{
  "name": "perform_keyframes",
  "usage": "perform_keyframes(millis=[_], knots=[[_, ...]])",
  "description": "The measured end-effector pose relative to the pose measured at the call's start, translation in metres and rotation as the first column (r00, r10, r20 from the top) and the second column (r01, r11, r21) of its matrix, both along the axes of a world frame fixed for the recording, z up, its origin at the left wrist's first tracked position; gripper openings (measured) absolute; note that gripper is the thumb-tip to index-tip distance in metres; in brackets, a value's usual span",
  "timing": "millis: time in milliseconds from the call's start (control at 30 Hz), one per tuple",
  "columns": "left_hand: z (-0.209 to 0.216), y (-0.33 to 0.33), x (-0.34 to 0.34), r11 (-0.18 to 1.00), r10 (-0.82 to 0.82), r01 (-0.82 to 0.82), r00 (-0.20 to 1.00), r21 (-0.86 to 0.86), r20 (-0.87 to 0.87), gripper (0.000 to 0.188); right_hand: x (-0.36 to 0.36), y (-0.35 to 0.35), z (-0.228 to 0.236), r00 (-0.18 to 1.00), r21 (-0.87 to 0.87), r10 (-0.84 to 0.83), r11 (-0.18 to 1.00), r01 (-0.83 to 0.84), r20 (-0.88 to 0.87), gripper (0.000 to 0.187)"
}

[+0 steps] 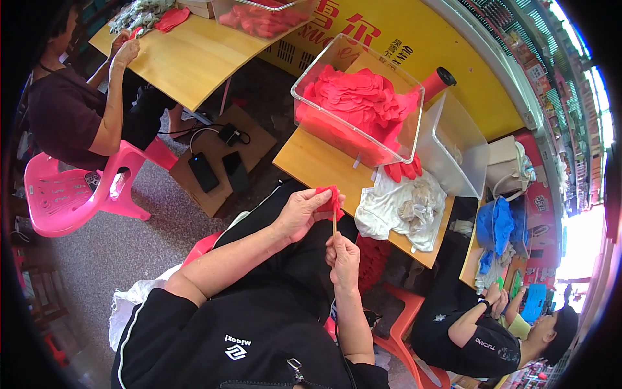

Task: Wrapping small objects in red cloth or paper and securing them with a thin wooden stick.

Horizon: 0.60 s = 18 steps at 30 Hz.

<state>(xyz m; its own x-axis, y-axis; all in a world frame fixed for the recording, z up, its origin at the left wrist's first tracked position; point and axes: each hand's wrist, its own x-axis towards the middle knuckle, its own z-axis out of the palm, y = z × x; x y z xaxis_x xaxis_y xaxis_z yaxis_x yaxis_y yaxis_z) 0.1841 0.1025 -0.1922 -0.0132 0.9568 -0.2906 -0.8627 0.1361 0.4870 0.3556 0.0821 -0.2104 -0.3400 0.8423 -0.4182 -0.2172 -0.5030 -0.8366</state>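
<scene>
My left hand [303,214] pinches a small red cloth piece [330,192] between thumb and fingers, above my lap. Just below it, my right hand [343,259] is closed round a thin, light wooden-looking stick [335,222]. The upper end of the stick meets the red cloth; whether it goes inside a fold cannot be made out. To the right of my hands, a crumpled white cloth [382,211] with a stained patch lies on the wooden table [310,159]. Several red pieces [405,170] lie just above that cloth.
A clear plastic bin [299,115] heaped with red cloth pieces stands on the table, beside an emptier translucent bin [463,146]. Two phones [203,172] rest on cardboard at left. One person sits on a pink chair [65,194]; another works at right near blue cloth [497,227].
</scene>
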Motion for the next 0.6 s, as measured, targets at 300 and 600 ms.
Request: perform_keyframes(millis=[300, 600], knots=[[-0.003, -0.001, -0.006, 0.984, -0.174, 0.175, 0.984, -0.045, 0.022, 0.025, 0.005, 0.001, 0.003, 0.875, 0.509, -0.232, 0.861, -0.019, 0.424, 0.030], [0.013, 0.000, -0.004, 0.984, -0.178, 0.178, 0.983, 0.014, -0.043, 0.027, 0.016, -0.003, -0.007, 0.961, -0.207, 0.015, 0.976, -0.075, -0.275, 0.033]])
